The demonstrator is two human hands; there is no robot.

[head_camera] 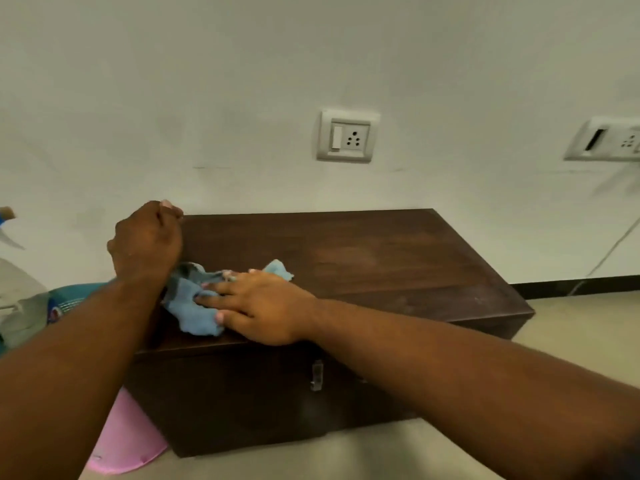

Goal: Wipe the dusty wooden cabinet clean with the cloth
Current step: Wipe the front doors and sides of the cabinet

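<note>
A low dark-brown wooden cabinet (381, 265) stands on the floor against the white wall. A crumpled light-blue cloth (194, 306) lies on the left part of its top. My right hand (263, 303) rests flat on the cloth, fingers spread and pointing left, pressing it down on the wood. My left hand (149, 244) is curled at the cabinet's back left corner, fingers bent over the edge; part of the cloth is hidden behind its wrist. Pale dusty patches show on the right half of the top.
A metal latch (317, 374) hangs on the cabinet's front. A pink flat object (128, 441) lies on the floor at the left front corner. A spray bottle (14, 265) and a blue item (69, 299) stand left. Two wall sockets (346, 135) sit above; a cable (609, 251) hangs right.
</note>
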